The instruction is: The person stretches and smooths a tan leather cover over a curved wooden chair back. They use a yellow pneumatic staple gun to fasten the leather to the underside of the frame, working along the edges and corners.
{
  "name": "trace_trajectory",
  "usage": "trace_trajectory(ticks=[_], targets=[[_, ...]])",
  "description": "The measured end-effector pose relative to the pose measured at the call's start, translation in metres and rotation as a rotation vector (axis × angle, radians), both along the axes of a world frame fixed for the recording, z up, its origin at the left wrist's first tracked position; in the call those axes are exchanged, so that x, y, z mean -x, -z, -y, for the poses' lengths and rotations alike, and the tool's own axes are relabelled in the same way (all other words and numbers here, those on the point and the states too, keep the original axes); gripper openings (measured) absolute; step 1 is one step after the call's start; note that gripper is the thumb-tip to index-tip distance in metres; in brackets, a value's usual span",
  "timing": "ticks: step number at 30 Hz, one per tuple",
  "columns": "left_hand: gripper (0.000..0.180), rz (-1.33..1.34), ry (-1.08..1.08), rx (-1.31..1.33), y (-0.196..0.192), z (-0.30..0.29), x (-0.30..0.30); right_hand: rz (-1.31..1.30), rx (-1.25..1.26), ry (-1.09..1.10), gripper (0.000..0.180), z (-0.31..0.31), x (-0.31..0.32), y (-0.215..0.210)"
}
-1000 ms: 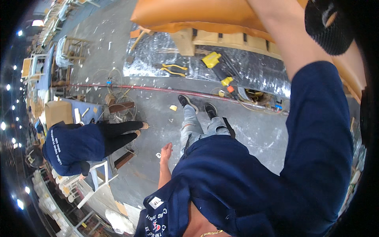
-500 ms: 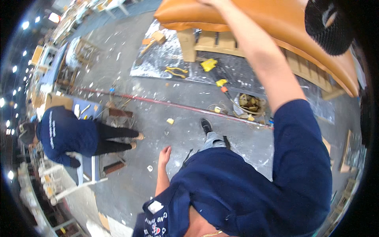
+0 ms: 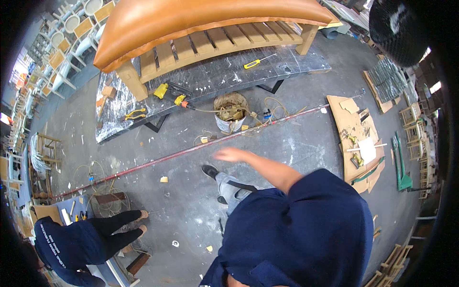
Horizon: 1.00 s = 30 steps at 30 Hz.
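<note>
My right hand (image 3: pixel 230 154) hangs over the floor with its fingers loosely stretched, touching nothing. Nearest to it are a white bucket (image 3: pixel 223 125) of scraps and a red pipe (image 3: pixel 167 158) along the floor. My left hand is out of view. Farther ahead, a brown leather cushion (image 3: pixel 205 21) lies on a slatted wooden bench (image 3: pixel 132 81). That bench stands on a low, plastic-wrapped platform (image 3: pixel 205 76). On the platform lie a yellow screwdriver (image 3: pixel 253 63), yellow-handled pliers (image 3: pixel 135 114), a yellow-and-black air tool (image 3: pixel 162 91) and a wood block (image 3: pixel 109 92).
A co-worker (image 3: pixel 71 244) bends over a work surface at the lower left. Cardboard (image 3: pixel 342 124) with tools lies on the right floor, near a green metal piece (image 3: pixel 403 177). Hoses (image 3: pixel 275 103) trail beside the pipe. Chairs (image 3: pixel 62 71) stand in rows at the far left.
My right hand has left the cushion and come down toward my body. My left hand has gone out of view. The view has swung right, showing more of the bench and the cardboard.
</note>
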<state>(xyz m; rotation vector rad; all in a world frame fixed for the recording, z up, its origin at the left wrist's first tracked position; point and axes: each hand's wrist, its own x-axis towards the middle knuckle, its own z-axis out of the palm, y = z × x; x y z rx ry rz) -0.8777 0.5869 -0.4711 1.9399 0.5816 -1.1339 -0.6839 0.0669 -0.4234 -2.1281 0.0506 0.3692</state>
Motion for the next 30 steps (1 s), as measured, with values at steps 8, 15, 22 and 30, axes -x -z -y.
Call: trace_trajectory(ticks=[8,15,22,30], targets=[[0.049,-0.121,0.375,-0.079,-0.021,-0.013,-0.069,-1.398,0.539,0.518,0.037,0.023,0.623,0.021],[0.043,0.481,0.884,-0.144,0.014,0.091,-0.240,-0.415,0.107,1.122,0.045,0.107,0.474,0.031],[0.036,1.088,0.816,0.124,-0.129,0.366,-0.250,-0.223,-0.332,0.461,0.049,0.099,0.409,0.010],[0.033,0.193,1.227,0.033,-0.007,0.491,-0.046,-0.367,0.121,1.588,0.039,0.285,0.748,0.046]])
